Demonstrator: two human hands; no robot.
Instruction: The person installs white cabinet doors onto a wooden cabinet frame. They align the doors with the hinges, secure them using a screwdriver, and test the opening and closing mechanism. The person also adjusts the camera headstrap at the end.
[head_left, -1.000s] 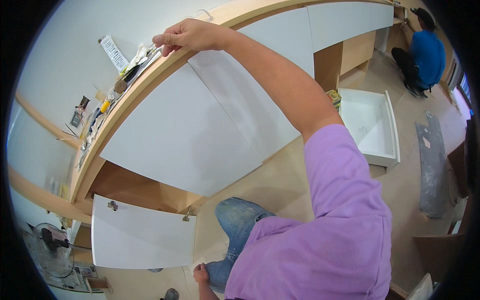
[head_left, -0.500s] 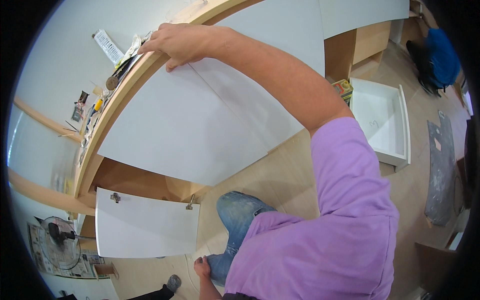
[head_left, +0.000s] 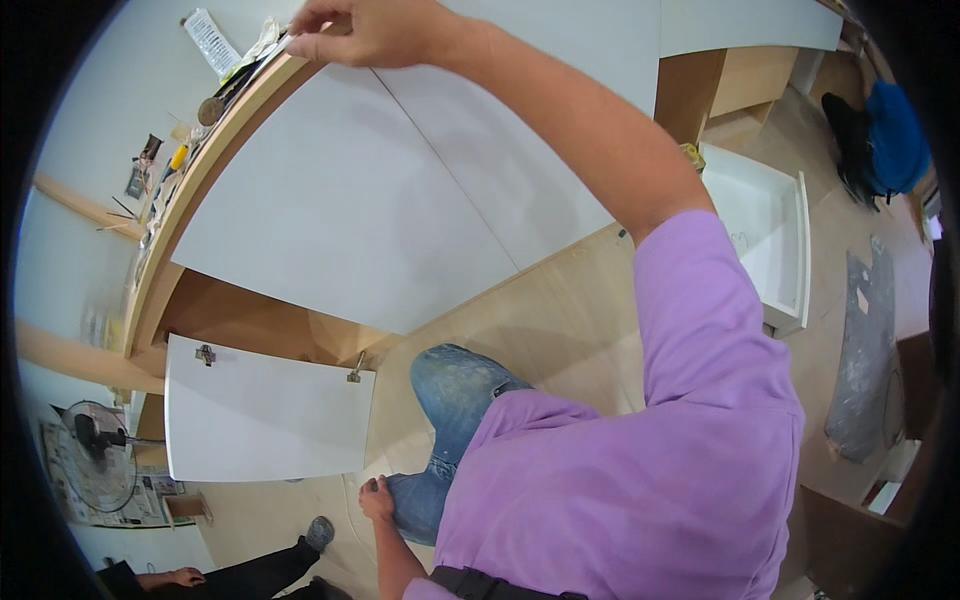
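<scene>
Head view: dark print is borne by one white, tube-like pack [head_left: 212,45] beyond the counter [head_left: 212,155], and a faint handwritten mark is seen inside one white drawer [head_left: 757,215] at the right. Around one fan [head_left: 100,450], printed sheets [head_left: 150,508] are shown too small to be read. At the counter's curved wooden edge the right hand [head_left: 385,32] is placed, its thumb and fingers bent; whether anything is pinched there cannot be told. By the left hand [head_left: 377,498], the knee of the jeans [head_left: 445,400] is touched, its fingers curled; whether anything is held in it cannot be told.

Below the counter, two large white panels [head_left: 330,200] are parted by one thin seam, and one further pale front [head_left: 745,25] is seen at upper right. One smaller white door [head_left: 270,420] is swung open at lower left, two metal hinges [head_left: 205,355] being fixed near its upper edge. On the counter, one yellow handle [head_left: 179,157] and one round brown piece [head_left: 210,111] are made out.

Between the panels' lower edge and the knee, a band of beige floor [head_left: 570,290] is seen. Farther right, one grey board [head_left: 865,360] is laid. Two other people are partly shown: one in blue [head_left: 897,140], one in dark trousers [head_left: 270,570].
</scene>
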